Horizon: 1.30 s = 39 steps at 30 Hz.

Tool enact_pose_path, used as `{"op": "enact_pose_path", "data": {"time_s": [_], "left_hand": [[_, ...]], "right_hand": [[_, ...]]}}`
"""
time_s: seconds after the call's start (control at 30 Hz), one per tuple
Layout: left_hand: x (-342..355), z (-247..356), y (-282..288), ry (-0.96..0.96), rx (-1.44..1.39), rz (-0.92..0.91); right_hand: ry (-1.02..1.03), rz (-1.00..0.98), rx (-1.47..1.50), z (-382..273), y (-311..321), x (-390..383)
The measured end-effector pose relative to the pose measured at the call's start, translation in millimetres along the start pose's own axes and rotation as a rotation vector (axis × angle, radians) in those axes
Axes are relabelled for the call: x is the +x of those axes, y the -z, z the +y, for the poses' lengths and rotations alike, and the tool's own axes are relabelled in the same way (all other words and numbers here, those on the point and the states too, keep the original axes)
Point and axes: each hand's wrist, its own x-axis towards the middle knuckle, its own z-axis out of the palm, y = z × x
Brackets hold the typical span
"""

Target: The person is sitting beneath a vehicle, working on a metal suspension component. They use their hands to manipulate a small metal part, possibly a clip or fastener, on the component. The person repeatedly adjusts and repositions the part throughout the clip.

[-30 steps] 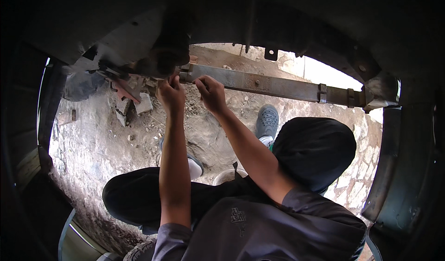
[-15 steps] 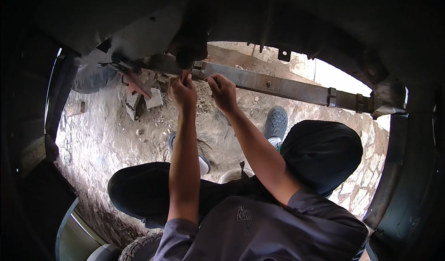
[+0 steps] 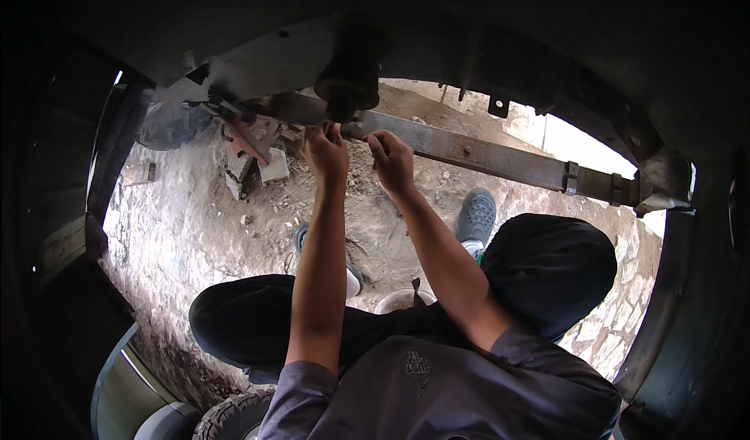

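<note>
Both my arms reach up under a vehicle's body. My left hand (image 3: 326, 155) is closed, its fingertips pinched on a small fastener at the underside of a dark round mount (image 3: 348, 89). My right hand (image 3: 391, 161) is right beside it, with its fingers curled on the lower edge of a long rusty leaf spring (image 3: 484, 155) where the spring meets the mount. The spring runs rightwards to a bracket (image 3: 660, 182). The fastener itself is hidden by my fingers.
A reddish metal tool (image 3: 246, 139) and grey stone blocks (image 3: 273, 167) lie on the rough ground at the left. My grey shoe (image 3: 476, 215) and a pale bowl (image 3: 398, 299) are below. A tyre (image 3: 234, 416) sits at the bottom edge. Dark bodywork surrounds everything.
Both hands stay at the same joint of spring and mount. The view has shifted slightly, so the hands and spring sit a little further right and lower.
</note>
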Motion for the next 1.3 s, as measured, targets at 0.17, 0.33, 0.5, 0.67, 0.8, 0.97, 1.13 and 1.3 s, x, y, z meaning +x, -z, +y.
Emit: {"op": "enact_pose_path", "data": {"time_s": [0.17,0.33,0.5,0.67,0.8,0.97,1.13,1.3], "left_hand": [[-16.5,7.7,8.3,0.022,0.038,-0.014],[-8.4,7.5,6.1,0.061,0.028,-0.004],[-4.4,5.7,0.0,-0.002,0.016,-0.006],[-12.6,4.7,3.8,-0.007,0.033,-0.011],[0.9,0.1,1.5,-0.018,0.043,-0.062],[-8.1,9.7,5.5,0.001,0.046,-0.049],[-9.8,7.3,9.1,0.03,0.066,-0.085],[1.4,6.4,5.6,0.028,0.063,-0.152]], "right_hand": [[0.075,0.004,-0.046,9.7,5.4,0.9],[0.078,-0.003,-0.021,2.4,2.6,0.5],[0.009,-0.003,0.012,-0.9,4.0,0.1],[-0.02,-0.015,-0.004,-0.4,6.1,0.2],[0.015,-0.011,-0.032,-2.8,3.6,0.1],[0.01,-0.005,0.001,2.8,5.6,0.4],[0.106,0.004,-0.023,7.3,3.3,0.8],[0.123,0.019,-0.014,10.2,0.6,2.1]]}}
